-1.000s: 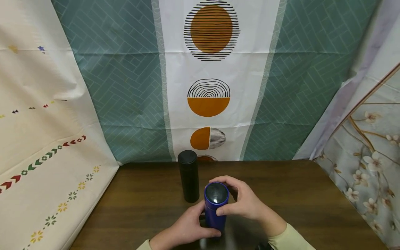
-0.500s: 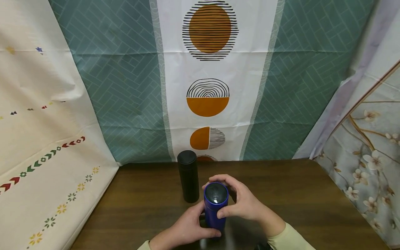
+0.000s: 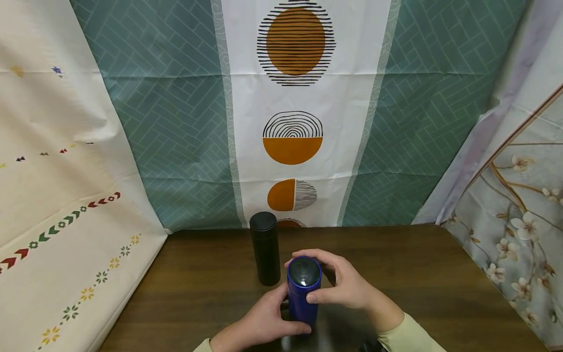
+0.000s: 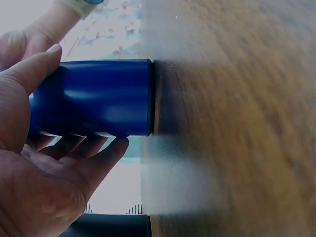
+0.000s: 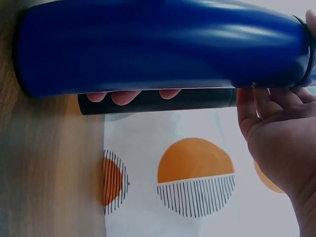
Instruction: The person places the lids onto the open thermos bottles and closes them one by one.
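Observation:
A blue thermos flask (image 3: 302, 310) with a glossy dark top stands upright on the table near the front. My left hand (image 3: 267, 320) grips its lower body, thumb on the near side and fingers round the back. Higher up, my right hand (image 3: 349, 286) holds the flask at the lid, with the thumb in front and the fingers behind. In the left wrist view, the base of the blue flask (image 4: 103, 98) sits right at the wood. The right wrist view shows the seam below the lid, close to the right fingers (image 5: 247, 106).
A black thermos flask (image 3: 266, 256) stands upright just behind and left of the blue one. The brown wooden table (image 3: 189, 298) ends at a patterned cloth (image 3: 290, 98) behind it. Cream cloth (image 3: 57, 205) hangs at the left, floral cloth (image 3: 519, 244) at the right.
Both hands keep their hold on the blue flask. The right fingers at the lid have shifted slightly; the flask stays in place.

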`<state>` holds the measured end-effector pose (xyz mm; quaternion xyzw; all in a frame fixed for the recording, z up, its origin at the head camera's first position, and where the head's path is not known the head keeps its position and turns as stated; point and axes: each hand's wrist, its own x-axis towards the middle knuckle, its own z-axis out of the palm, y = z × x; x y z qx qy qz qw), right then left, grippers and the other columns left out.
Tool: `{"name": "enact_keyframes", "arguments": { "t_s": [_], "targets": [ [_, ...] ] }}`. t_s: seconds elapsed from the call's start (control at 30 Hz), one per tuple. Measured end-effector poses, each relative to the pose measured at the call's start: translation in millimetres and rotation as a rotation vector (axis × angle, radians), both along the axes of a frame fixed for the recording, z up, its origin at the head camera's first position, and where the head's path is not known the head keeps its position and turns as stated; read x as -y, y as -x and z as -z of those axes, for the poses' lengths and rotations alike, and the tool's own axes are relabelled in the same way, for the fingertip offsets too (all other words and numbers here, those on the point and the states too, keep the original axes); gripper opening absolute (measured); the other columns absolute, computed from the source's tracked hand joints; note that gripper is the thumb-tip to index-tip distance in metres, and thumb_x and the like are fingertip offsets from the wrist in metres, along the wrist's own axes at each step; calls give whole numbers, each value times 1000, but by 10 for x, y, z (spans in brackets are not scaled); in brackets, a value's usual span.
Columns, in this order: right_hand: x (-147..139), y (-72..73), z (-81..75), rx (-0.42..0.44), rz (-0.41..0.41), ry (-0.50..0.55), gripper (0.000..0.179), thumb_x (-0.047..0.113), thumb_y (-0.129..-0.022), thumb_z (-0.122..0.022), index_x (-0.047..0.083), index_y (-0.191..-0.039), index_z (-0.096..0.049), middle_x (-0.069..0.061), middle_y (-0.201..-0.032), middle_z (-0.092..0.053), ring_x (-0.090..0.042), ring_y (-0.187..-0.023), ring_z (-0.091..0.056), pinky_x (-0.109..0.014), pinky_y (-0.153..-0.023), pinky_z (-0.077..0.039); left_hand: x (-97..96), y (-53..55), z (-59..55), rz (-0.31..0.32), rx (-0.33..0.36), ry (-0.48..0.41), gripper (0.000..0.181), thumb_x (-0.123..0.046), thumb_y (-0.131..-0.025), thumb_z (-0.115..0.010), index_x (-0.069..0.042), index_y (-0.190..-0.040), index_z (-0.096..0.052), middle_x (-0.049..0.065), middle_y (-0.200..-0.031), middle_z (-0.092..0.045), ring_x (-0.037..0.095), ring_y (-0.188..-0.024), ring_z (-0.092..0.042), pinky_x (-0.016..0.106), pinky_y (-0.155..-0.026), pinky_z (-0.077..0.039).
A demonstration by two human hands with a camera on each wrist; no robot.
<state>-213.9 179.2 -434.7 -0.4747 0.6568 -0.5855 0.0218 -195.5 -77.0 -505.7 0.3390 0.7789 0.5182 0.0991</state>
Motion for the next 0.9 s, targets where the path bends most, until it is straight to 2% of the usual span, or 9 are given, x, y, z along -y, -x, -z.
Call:
{"name": "enact_keyframes", "arguments": {
  "t_s": [0.23,0.43,0.6,0.9],
  "targets": [
    [8,0,7,2,25,24,69,4,-93,-87,7,-156,-57,-19,-145,-71,-41,-134,-64,-45,-116,-47,-1,18,13,18,1,-18,82,-35,-92,-95,-35,-161,-51,-9,-151,-66,15,-135,-65,39,-111,-54],
    [9,5,22,11,53,23,69,8,-92,-89,1,-153,-58,-18,-143,-72,-43,-130,-65,-44,-113,-49,0,15,9,8,-12,-9,79,-36,-91,-96,-35,-158,-53,-10,-148,-68,14,-133,-66,39,-111,-54],
    [12,3,24,34,72,24,68,12,-92,-91,3,-152,-60,-19,-142,-73,-42,-124,-66,-44,-110,-50,1,13,12,9,-6,-10,80,-36,-91,-95,-34,-159,-53,-10,-147,-68,13,-133,-66,39,-111,-54],
    [16,2,30,31,63,37,68,13,-92,-91,4,-152,-60,-19,-140,-74,-41,-124,-67,-43,-109,-50,5,12,16,12,-2,-10,79,-36,-92,-95,-34,-159,-53,-10,-147,-68,13,-132,-66,38,-111,-54]
  ]
}}
